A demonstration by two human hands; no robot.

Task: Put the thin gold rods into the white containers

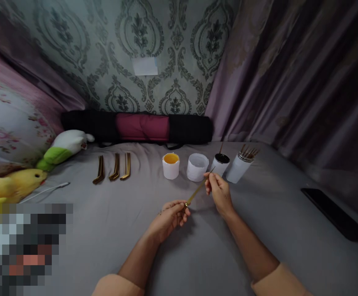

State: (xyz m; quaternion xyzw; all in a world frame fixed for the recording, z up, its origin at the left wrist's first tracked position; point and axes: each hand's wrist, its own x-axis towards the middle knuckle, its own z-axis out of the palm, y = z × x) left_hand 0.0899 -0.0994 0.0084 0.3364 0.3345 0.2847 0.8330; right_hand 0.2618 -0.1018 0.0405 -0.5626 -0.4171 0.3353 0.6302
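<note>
My left hand (171,216) pinches one end of a thin gold-coloured strip (195,195), which slants up to the right. The fingers of my right hand (218,191) are closed around its upper end. A thin dark tip sticks out above them; whether it belongs to the strip or is a separate piece, I cannot tell. Just behind the right hand stand a white cup with black contents (222,158) and a thin stick in it, and a white cup with pale contents (197,172). A white cup with yellow-orange contents (170,170) is further left.
Three bundles of bent gold strips lie left: one (99,169), a second (115,167), a third (126,166). A tilted white container (237,169) holds several thin sticks. A dark phone-like slab (336,213) lies right. Behind is a black-and-maroon roll (142,126); plush toys (18,183) sit left.
</note>
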